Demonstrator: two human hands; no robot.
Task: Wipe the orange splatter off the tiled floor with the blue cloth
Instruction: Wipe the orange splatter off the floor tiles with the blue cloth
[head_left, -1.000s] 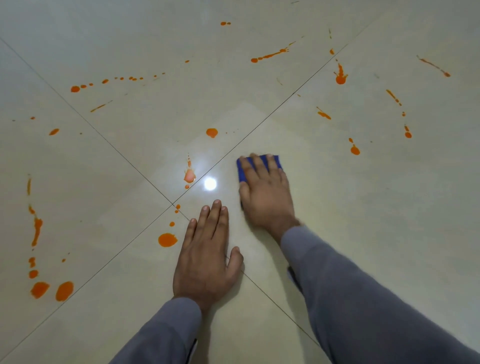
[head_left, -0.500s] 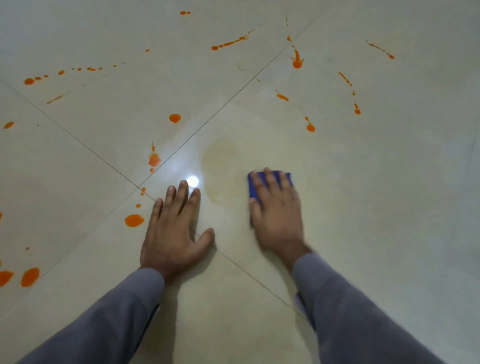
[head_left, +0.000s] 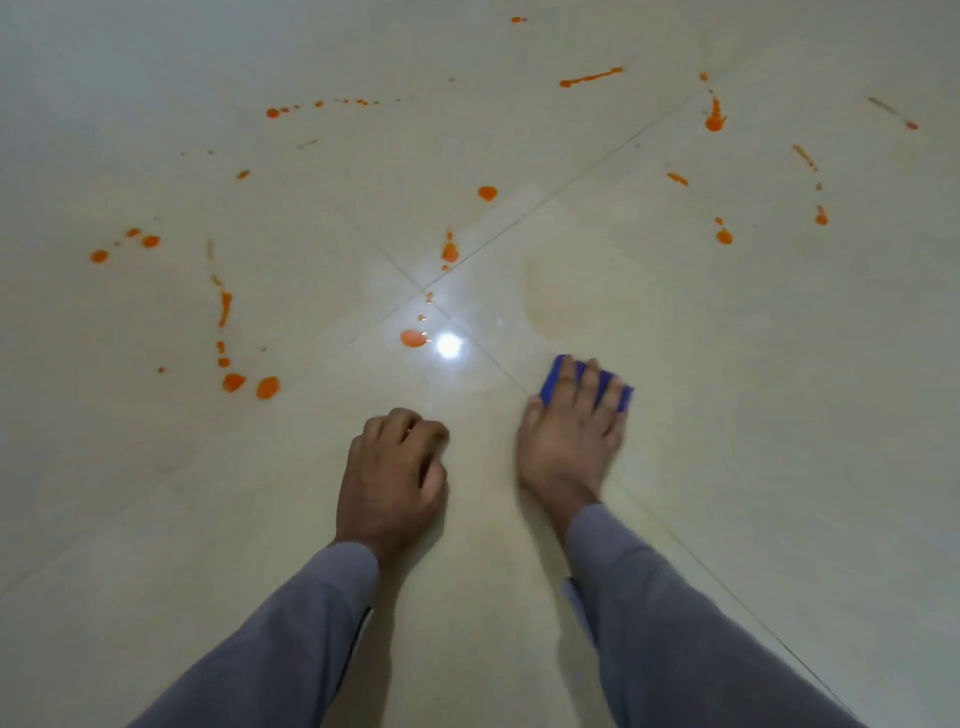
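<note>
Right hand (head_left: 569, 447) lies flat on the blue cloth (head_left: 550, 378), its fingers straight and spread over the fabric, pressing it onto the tiled floor (head_left: 779, 415); the image of this hand is slightly blurred. Only strips of the cloth show between and beyond the fingers. The cloth sits just right of the grout joint that runs down from the crossing of joints (head_left: 425, 291), and below a faint pale-orange smear (head_left: 550, 296) on the tile. Left hand (head_left: 392, 475) is just left of the cloth, its fingers curled under into a loose fist that holds nothing, knuckles toward the floor. Both arms wear grey sleeves (head_left: 675, 623).

Orange splatter (head_left: 414, 338) remains well spread: one wet blob lies up and to the left of the cloth beside a bright light reflection (head_left: 448, 345), more drops sit near the crossing above it, a trail of blobs runs far to the left of the cloth, and streaks and dots lie far above and to the upper right of it.
</note>
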